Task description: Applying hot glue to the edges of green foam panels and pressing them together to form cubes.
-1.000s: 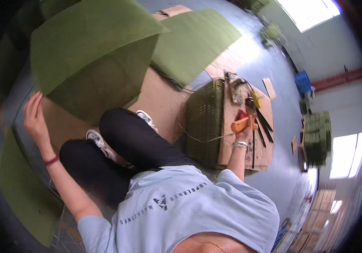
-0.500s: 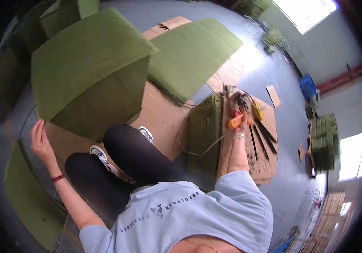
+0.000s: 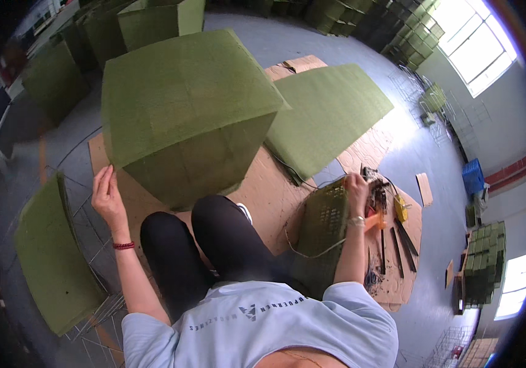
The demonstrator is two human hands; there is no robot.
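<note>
A large green fabric-covered box [image 3: 195, 92] stands tilted before my knees. My left hand [image 3: 108, 199] pinches its near left lower corner between thumb and fingers. Out to the right, my right hand [image 3: 356, 195] is above the edge of an upturned green plastic crate [image 3: 321, 224], fingers curled together; whatever they hold, if anything, is hidden. Beside that wrist is an orange-handled tool [image 3: 374, 221], blurred, on a cardboard sheet [image 3: 391, 288] that also bears a yellow tool [image 3: 401, 210] and several dark strips [image 3: 405, 242]. A pale cord [image 3: 306, 253] loops by the crate.
A flat green panel [image 3: 336, 110] lies on cardboard beyond the box. Another green panel [image 3: 57, 251] leans on wire frames [image 3: 94, 245] at left. Green boxes [image 3: 152, 27] stand far left; stacked green boxes [image 3: 483, 264] and a blue crate [image 3: 472, 176] are at right.
My right hand has left the orange-handled tool and shifted toward the crate's far edge. My left hand stays at the box corner. The whole view has swung, moving the scene rightward.
</note>
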